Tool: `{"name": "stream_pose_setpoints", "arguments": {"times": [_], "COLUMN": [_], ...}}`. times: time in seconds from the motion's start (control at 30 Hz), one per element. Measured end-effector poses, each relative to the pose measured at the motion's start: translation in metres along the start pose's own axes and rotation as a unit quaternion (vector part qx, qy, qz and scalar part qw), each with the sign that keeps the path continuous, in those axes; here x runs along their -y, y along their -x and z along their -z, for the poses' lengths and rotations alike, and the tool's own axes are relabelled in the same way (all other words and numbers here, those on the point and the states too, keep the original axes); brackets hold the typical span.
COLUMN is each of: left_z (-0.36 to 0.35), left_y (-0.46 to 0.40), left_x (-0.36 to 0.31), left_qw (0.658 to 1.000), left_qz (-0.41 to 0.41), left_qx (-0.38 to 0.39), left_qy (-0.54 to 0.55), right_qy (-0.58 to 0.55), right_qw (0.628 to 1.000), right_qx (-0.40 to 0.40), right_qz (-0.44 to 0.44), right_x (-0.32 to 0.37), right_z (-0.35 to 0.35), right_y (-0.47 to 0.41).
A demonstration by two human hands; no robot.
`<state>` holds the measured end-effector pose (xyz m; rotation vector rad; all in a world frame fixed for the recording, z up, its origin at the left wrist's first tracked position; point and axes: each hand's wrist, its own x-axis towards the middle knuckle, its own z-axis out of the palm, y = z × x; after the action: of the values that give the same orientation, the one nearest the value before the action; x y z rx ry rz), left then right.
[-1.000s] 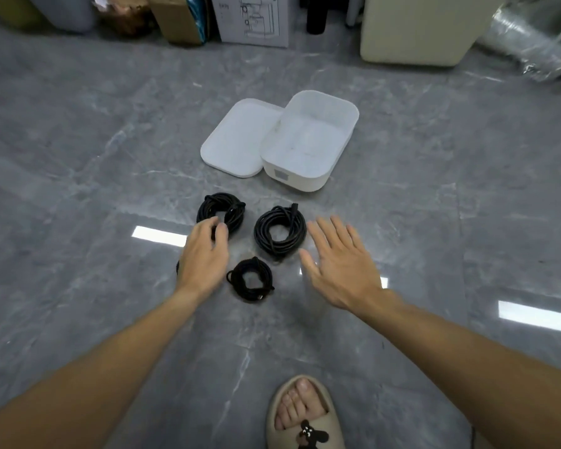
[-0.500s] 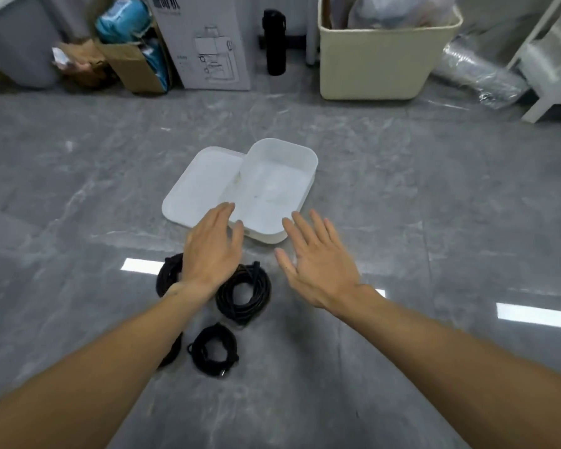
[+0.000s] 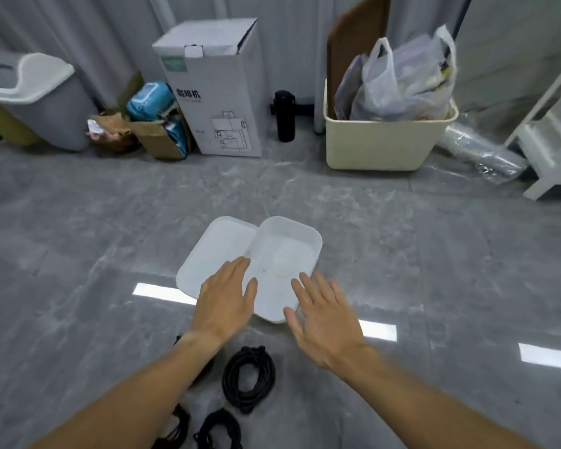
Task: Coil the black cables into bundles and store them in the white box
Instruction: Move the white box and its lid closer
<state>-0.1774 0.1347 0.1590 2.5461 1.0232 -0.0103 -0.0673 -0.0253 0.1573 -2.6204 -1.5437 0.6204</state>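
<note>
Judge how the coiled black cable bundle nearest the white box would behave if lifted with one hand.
The cable bundle is probably floppy: its loops look loose and would likely sag or spread. Seemingly light. Lying flat on the floor, it is unlikely to roll.

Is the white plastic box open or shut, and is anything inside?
Open and empty: the white plastic box shows a bare floor, and its flat white lid lies beside it.

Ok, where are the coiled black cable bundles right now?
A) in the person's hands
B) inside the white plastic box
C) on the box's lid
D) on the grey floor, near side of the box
D: the coiled black cable bundles lie on the grey floor nearer the camera than the open white plastic box, which holds none, while the left hand and right hand are spread flat, holding nothing.
</note>
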Motion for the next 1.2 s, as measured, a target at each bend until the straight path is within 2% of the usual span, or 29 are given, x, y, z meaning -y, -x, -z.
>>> {"name": "stream_pose_setpoints", "arguments": {"times": [0.1, 0.17, 0.3, 0.37, 0.53, 1.2], "left_z": [0.015, 0.019, 0.02, 0.022, 0.016, -0.078], "left_y": [-0.01, -0.01, -0.019, -0.025, -0.039, -0.072], "left_x": [-0.006, -0.014, -0.028, -0.033, -0.04, 0.028], "left_qw": [1.0, 1.0, 1.0, 0.999, 0.999, 0.995], "left_qz": [0.006, 0.018, 0.022, 0.031, 0.025, 0.03], "left_qx": [0.003, 0.011, 0.009, 0.001, -0.016, -0.01], "left_qy": [-0.007, -0.001, -0.004, -0.008, -0.027, -0.099], "right_qy": [-0.022, -0.01, -0.023, -0.033, -0.017, 0.043], "right_qw": [0.999, 1.0, 1.0, 0.998, 1.0, 0.998], "right_qx": [0.027, -0.014, -0.02, 0.048, 0.012, -0.026], "right_qz": [-0.003, 0.002, 0.001, -0.004, 0.001, 0.034], "right_x": [0.0, 0.004, -0.003, -0.012, -0.018, -0.044], "right_z": [0.019, 0.027, 0.044, 0.043, 0.047, -0.073], "right_y": [0.001, 0.01, 0.009, -0.001, -0.026, -0.101]}}
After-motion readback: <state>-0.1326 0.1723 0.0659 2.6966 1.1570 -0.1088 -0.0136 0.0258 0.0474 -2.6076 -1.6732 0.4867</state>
